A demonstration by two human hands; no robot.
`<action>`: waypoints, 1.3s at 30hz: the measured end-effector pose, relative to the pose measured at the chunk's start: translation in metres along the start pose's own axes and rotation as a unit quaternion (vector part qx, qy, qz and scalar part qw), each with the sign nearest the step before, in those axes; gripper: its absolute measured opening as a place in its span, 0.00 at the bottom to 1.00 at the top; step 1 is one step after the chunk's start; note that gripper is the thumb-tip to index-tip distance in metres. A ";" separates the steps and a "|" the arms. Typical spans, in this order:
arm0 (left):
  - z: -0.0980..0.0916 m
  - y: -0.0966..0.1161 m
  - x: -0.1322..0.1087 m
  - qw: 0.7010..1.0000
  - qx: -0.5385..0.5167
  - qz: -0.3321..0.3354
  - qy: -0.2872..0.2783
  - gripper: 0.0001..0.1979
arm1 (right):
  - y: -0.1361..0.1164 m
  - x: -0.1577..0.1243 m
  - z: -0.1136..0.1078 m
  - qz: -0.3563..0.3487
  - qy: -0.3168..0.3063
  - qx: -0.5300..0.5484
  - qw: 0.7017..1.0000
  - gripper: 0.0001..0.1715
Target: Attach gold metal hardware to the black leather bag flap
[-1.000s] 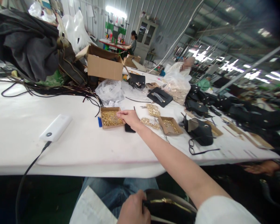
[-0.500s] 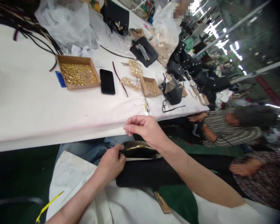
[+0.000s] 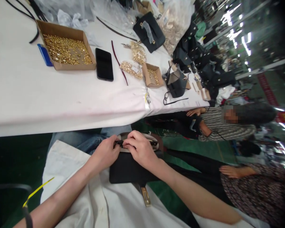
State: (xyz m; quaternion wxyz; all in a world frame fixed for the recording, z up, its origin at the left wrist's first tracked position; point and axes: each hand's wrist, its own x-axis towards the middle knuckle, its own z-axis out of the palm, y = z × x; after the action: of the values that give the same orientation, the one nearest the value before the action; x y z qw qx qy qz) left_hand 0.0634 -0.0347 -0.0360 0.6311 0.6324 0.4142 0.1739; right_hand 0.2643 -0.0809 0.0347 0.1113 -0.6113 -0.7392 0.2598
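Observation:
A black handbag [image 3: 130, 171] lies across my lap with its pale-lined opening toward the table. My left hand [image 3: 109, 151] is closed on the left end of a dark strip along that opening. Close beside it, my right hand [image 3: 138, 148] has its fingers pinched at the same strip, near the middle. Whether a small part sits between those fingertips is hidden. A flap tab with a gold-coloured metal plate [image 3: 146, 197] hangs from the bag's lower edge.
On the white table [image 3: 61, 98] stand a carton of gold-coloured hardware [image 3: 68, 67], a black phone [image 3: 104, 65], a smaller carton [image 3: 154, 83], bagged gold pieces [image 3: 138, 53], glasses [image 3: 174, 101] and black bags [image 3: 149, 33]. Two people are at the right, one in a striped top [image 3: 228, 128].
My right hand has come down from above the table edge to the bag's opening, next to my left hand. The gold zip seen there earlier is now covered. The view has shifted.

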 end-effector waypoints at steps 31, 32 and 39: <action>-0.013 -0.015 0.000 0.991 -0.125 -0.038 -0.041 0.09 | 0.000 0.026 0.002 -0.007 -0.084 0.029 0.996 0.06; -0.014 -0.015 -0.001 0.990 -0.125 -0.040 -0.048 0.09 | 0.000 0.026 0.001 -0.008 -0.088 0.028 0.996 0.06; -0.023 -0.013 -0.003 0.989 -0.115 -0.015 -0.087 0.10 | 0.001 0.028 -0.002 -0.024 -0.116 0.023 0.993 0.06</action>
State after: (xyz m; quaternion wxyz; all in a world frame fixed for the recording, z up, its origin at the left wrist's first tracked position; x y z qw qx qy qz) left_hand 0.0403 -0.0238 -0.0437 0.7357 0.5623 0.3442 0.1554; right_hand 0.2594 -0.0530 0.0312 0.0453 -0.5563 -0.7555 0.3430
